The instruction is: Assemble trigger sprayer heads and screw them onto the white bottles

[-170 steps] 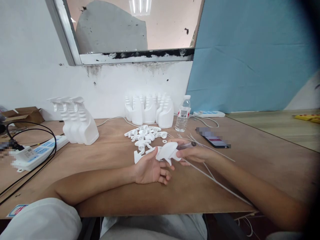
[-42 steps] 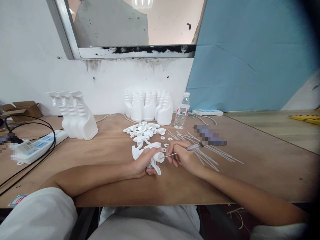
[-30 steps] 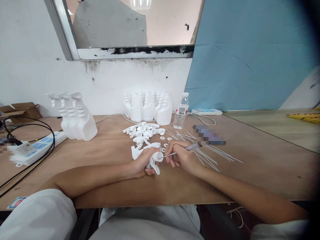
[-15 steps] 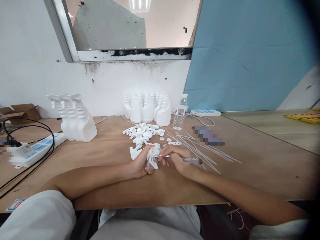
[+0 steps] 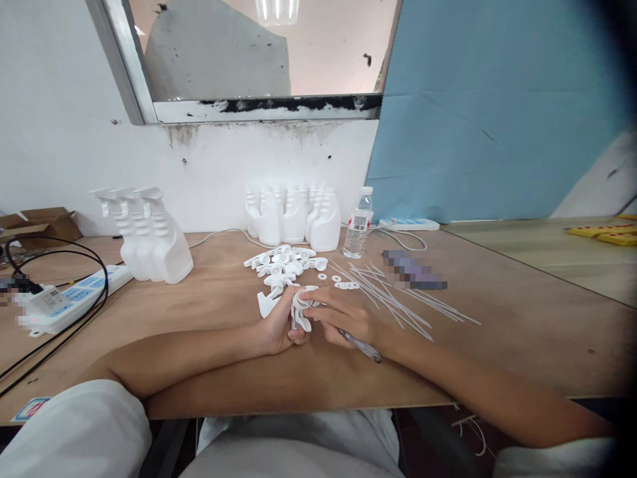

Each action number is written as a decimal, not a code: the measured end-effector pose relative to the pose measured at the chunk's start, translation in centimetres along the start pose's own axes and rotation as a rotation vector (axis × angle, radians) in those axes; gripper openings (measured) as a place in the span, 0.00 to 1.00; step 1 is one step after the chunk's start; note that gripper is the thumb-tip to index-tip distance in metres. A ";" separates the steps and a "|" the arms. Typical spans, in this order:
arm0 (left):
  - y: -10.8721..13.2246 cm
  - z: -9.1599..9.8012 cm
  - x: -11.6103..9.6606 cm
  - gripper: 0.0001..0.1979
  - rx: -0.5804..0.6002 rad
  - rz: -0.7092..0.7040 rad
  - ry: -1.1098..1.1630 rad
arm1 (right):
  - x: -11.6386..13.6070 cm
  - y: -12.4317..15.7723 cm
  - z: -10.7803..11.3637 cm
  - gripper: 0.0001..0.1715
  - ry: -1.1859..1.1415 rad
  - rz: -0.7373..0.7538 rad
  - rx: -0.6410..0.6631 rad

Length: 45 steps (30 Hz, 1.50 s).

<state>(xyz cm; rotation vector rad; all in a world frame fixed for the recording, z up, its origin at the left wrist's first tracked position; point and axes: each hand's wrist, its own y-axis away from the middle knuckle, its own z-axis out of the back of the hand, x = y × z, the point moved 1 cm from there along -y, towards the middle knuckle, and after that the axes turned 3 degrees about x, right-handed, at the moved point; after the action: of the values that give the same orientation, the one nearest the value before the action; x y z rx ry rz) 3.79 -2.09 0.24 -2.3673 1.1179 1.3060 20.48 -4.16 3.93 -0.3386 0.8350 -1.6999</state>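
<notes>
My left hand [image 5: 277, 330] is wrapped round a white trigger spray head [image 5: 302, 321] over the table's front half. My right hand [image 5: 349, 315] reaches its fingertips onto the top of that spray head. The same hand keeps hold of a screwdriver [image 5: 362, 346], its translucent handle slanting down and right from under the palm; the shaft is mostly hidden. Just beyond the hands lies a pile of white spray heads [image 5: 283, 260]. Several white ring washers [image 5: 346, 285] and a fan of thin white tubes [image 5: 393, 299] lie on the right.
White spray bottles [image 5: 323, 222] without heads stand by the wall; a few bottles with heads [image 5: 166, 249] stand left. A water bottle [image 5: 356, 229], a blurred dark phone-like thing [image 5: 413, 269], a power strip [image 5: 82, 295] with black cables and an open cardboard box [image 5: 47, 222] are around.
My right hand has swung its fingers onto the spray head, and the screwdriver's handle end has dropped toward me. The left hand keeps its place, with the spray head slightly turned.
</notes>
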 end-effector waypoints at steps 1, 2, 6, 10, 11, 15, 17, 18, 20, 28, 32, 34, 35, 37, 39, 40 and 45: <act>0.0 -0.1 0.0 0.21 -0.011 0.001 0.000 | 0.0 0.0 0.2 0.18 0.002 0.009 -0.004; 0.0 -0.1 0.0 0.20 -0.026 0.004 0.001 | -0.1 -0.1 0.3 0.19 -0.001 0.021 -0.020; 0.1 -0.5 0.0 0.20 -0.063 0.019 -0.028 | -0.2 0.0 0.7 0.22 -0.018 0.049 -0.097; 0.2 -0.6 0.1 0.23 -0.065 0.009 -0.060 | -0.6 0.1 0.9 0.23 -0.009 0.045 -0.186; 0.1 -0.6 0.1 0.23 -0.071 0.005 -0.065 | -0.8 0.1 1.0 0.23 -0.010 0.045 -0.212; 0.1 -0.6 0.1 0.23 -0.060 -0.005 -0.096 | -2.3 0.4 1.4 0.23 -0.013 -0.020 -0.243; 0.2 -0.7 0.1 0.24 -0.037 -0.011 -0.131 | -3.1 0.8 1.5 0.20 -0.019 -0.116 -0.234; 0.2 -0.7 0.1 0.24 -0.028 -0.016 -0.151 | -3.5 1.0 1.5 0.19 -0.026 -0.177 -0.224; 0.3 -0.7 0.2 0.25 -0.009 -0.026 -0.193 | -4.3 1.5 1.5 0.16 -0.039 -0.309 -0.203; 0.6 -0.9 0.7 0.24 0.023 -0.175 -0.424 | -6.4 2.6 1.7 0.14 -0.100 -0.673 -0.209; 2.1 -1.4 0.5 0.17 -0.002 -0.439 -0.941 | -6.8 2.7 1.9 0.15 -0.118 -0.781 -0.205; 2.8 -1.7 0.2 0.15 0.038 -0.552 -1.260 | -6.9 2.8 1.8 0.15 -0.123 -0.808 -0.213; 3.1 -1.9 0.0 0.15 0.070 -0.607 -1.386 | -7.0 2.8 1.7 0.15 -0.126 -0.818 -0.214; 3.3 -2.2 -0.8 0.15 0.106 -0.710 -1.556 | -7.0 2.8 1.5 0.15 -0.135 -0.826 -0.208; 3.0 -2.3 -2.2 0.14 0.082 -0.771 -1.679 | -7.0 2.8 1.3 0.15 -0.142 -0.828 -0.195; 2.8 -2.2 -3.1 0.14 0.046 -0.786 -1.741 | -7.1 2.9 1.2 0.15 -0.147 -0.832 -0.190; 0.9 0.1 -7.2 0.17 -0.235 -0.728 -2.009 | -7.8 3.5 0.3 0.15 -0.288 -0.941 -0.177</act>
<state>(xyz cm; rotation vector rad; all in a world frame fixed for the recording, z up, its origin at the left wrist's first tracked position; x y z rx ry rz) 0.79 1.04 6.06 -0.3555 -0.4764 2.1993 25.55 2.68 3.34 -1.2111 0.6390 -2.3447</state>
